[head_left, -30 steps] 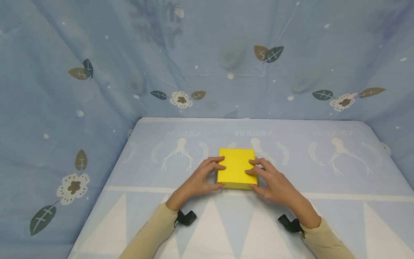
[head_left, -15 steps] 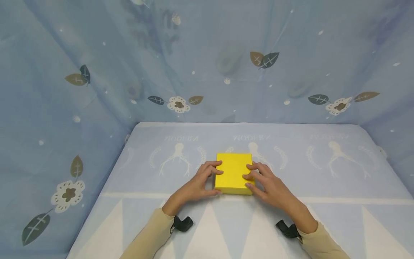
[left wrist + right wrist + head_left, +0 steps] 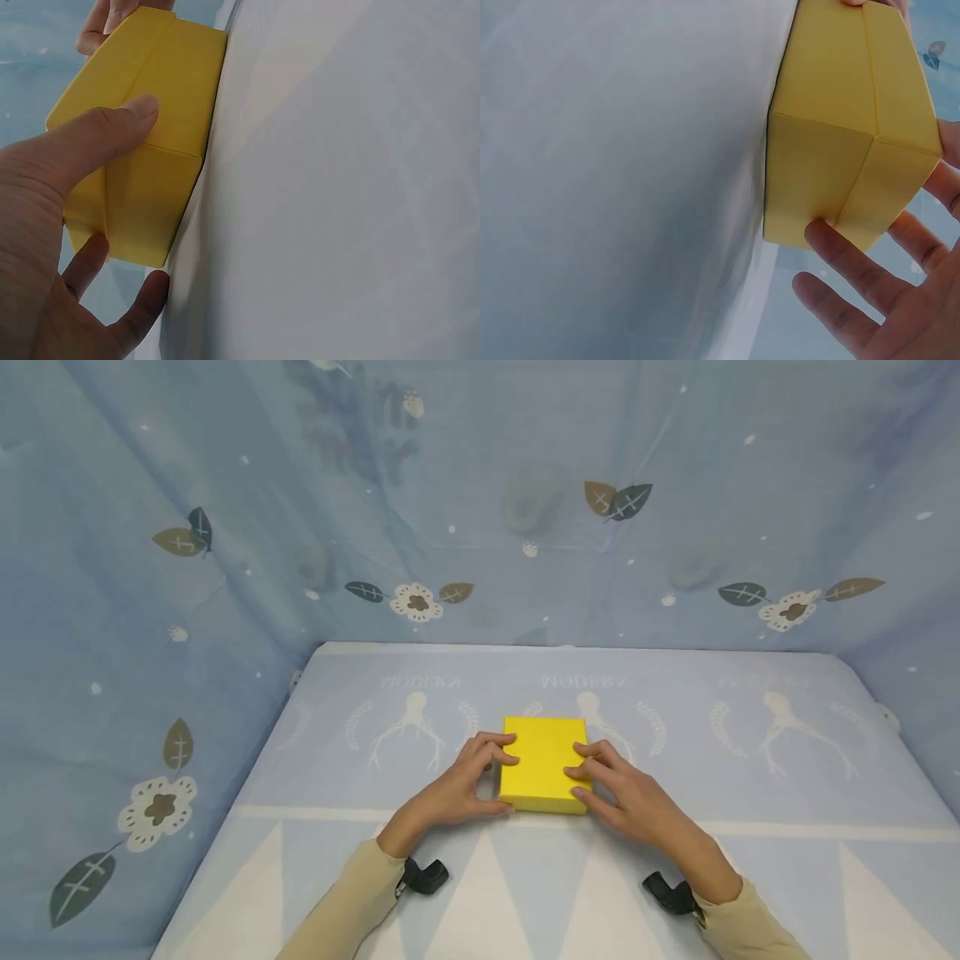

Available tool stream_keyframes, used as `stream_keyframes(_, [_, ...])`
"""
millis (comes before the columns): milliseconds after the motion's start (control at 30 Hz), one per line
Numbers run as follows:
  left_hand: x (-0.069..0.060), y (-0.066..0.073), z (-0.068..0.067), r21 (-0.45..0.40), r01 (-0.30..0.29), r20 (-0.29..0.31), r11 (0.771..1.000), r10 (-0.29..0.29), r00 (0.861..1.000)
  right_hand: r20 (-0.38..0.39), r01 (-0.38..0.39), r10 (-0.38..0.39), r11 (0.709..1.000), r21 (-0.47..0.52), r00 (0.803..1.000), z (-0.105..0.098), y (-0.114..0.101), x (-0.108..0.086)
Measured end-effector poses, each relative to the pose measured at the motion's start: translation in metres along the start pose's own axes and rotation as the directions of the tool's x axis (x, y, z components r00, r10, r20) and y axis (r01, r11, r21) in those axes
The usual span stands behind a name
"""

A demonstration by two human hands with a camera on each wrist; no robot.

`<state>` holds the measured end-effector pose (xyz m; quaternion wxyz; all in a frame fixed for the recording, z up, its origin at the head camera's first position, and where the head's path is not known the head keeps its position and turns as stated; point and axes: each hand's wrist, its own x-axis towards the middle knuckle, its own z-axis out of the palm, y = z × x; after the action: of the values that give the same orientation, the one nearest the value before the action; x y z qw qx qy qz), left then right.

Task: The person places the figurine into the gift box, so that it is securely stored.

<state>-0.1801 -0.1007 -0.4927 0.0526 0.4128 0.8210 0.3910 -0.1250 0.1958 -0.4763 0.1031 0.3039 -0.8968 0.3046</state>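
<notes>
A square yellow lidded box (image 3: 536, 758) sits on the cloth-covered table between both hands. My left hand (image 3: 459, 787) grips its left side, with two fingers bent onto the top edge. In the left wrist view the left thumb (image 3: 120, 131) presses the front side near a corner, across the lid seam. My right hand (image 3: 637, 795) holds the right side, its thumb and two fingertips on the top edge. One right finger (image 3: 847, 255) touches the box's side in the right wrist view, while another stands apart below it. The lid lies on the base, and the inside is hidden.
The table (image 3: 787, 743) wears a pale blue and white cloth with antler and triangle prints. Blue patterned curtains (image 3: 480, 485) hang behind and at the sides. Black wrist-camera mounts (image 3: 426, 877) stick out below both wrists.
The head view has tilted slightly, so box and hands appear a little lower. My right thumb has moved from the front corner up to the top edge. Left hand keeps its hold.
</notes>
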Motion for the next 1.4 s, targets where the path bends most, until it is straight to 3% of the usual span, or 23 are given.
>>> stream_keyframes(300, [0.0010, 0.0001, -0.0002, 0.003, 0.037, 0.011, 0.999, -0.037, 0.999, 0.014, -0.007, 0.007, 1.000, 0.001, 1.000, -0.0021, -0.0008, -0.0007])
stream_keyframes(1033, [0.0027, -0.0008, 0.0018, 0.008, 0.006, -0.004, 1.000, -0.006, 1.000, 0.048, -0.033, 0.033, 0.999, -0.001, 0.998, -0.0044, 0.0032, -0.0021])
stream_keyframes(1400, [0.0036, 0.0020, 0.0015, 0.014, 0.040, 0.004, 0.999, -0.040, 0.999, 0.065, -0.040, 0.040, 0.999, 0.001, 0.997, -0.0069, 0.0020, 0.0004])
